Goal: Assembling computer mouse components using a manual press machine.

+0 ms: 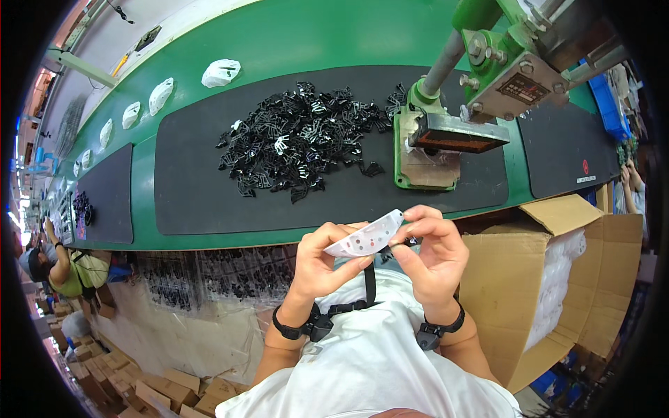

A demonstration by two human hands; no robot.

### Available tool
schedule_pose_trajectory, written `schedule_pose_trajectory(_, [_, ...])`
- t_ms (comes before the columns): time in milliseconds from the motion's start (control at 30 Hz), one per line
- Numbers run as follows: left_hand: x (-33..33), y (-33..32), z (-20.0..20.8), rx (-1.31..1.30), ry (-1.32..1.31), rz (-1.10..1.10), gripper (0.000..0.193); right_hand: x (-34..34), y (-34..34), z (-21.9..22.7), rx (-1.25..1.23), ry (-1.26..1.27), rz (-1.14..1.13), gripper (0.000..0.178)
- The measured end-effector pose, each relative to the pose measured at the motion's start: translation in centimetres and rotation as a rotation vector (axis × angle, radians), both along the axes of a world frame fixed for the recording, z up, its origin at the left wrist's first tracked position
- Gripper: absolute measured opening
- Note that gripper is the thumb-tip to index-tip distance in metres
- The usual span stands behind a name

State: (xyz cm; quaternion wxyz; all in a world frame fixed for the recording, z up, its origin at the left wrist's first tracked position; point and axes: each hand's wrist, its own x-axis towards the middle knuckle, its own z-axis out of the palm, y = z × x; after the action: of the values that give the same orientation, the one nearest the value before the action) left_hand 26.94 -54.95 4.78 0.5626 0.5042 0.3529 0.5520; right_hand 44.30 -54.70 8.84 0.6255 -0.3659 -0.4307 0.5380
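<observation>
In front of my chest, my left hand (322,261) grips a white curved plastic shell (364,239) by its left end, fingers behind and thumb below. Several small round holes or dots run along the shell's near face. My right hand (435,254) is at the shell's right end, fingers curled and thumb close to the index finger. A small black plastic piece (411,242) shows partly between these fingers, against the shell; most of it is hidden. Beyond my hands, a heap of similar-looking black plastic pieces (300,139) lies on a black mat (195,202).
A green hand press (425,139) stands right of the heap. An open carton (502,299) with white plastic pieces (557,279) is at my right. White shells (221,72) line the green conveyor (306,42). A co-worker (59,268) sits far left; another's hands (631,174) show far right.
</observation>
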Motion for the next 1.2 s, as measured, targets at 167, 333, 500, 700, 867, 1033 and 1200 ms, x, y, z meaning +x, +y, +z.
schedule_pose_trajectory(167, [0.4, 0.0, 0.2, 0.103, -0.017, 0.047, 0.024, -0.2, 0.4, -0.7, 0.103, -0.252, -0.027, 0.024])
schedule_pose_trajectory(333, [0.5, 0.0, 0.2, 0.127, 0.042, 0.040, 0.028, -0.3, 0.1, 0.1, -0.067, 0.024, 0.004, 0.024])
schedule_pose_trajectory(500, [0.7, -0.4, 0.3, 0.182, 0.024, 0.018, 0.024, -0.5, 0.1, 0.1, 0.050, -0.173, -0.058, 0.022])
schedule_pose_trajectory(700, [0.8, -0.2, 0.1, 0.179, -0.044, -0.011, 0.027, 0.7, 1.5, 0.1, 0.475, -0.761, -0.237, 0.027])
schedule_pose_trajectory(867, [1.1, -1.0, 0.4, 0.031, -0.166, 0.033, 0.057, 1.1, 1.4, 0.6, 0.450, -0.804, -0.231, 0.025])
schedule_pose_trajectory(1033, [1.2, -0.7, 0.8, -0.019, -0.103, -0.072, 0.054, 1.8, 1.5, 0.7, 0.543, -0.897, -0.161, 0.027])
schedule_pose_trajectory(1200, [1.3, -0.8, 0.5, -0.024, -0.154, -0.099, 0.050, 1.7, 1.4, 0.8, 0.538, -0.850, -0.106, 0.027])
